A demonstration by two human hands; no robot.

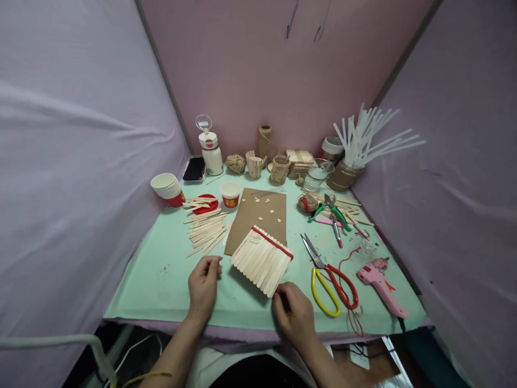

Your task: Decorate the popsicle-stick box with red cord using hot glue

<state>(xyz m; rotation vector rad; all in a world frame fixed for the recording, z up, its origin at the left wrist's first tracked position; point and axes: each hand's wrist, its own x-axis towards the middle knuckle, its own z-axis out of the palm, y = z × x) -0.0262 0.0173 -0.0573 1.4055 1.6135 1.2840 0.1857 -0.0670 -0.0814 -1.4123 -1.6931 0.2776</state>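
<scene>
A panel of pale craft sticks (262,261), with a red cord along its upper edge and small wooden pieces near its left corner, is tilted at the front middle. My right hand (294,315) pinches its lower right corner between thumb and fingers. Left of the panel, apart from it, my left hand (204,285) is closed with thumb against fingers; whatever it may hold is too small to name. Behind the panel lies a brown cardboard sheet (262,210) carrying several small wooden pieces.
Scissors (319,264), red cord and a pink glue gun (382,285) lie to the right, with pliers (339,215) behind. Loose sticks (205,231) and paper cups (175,196) stand left. Bottle (212,156), twine (235,164), jars and glue sticks (363,134) line the back.
</scene>
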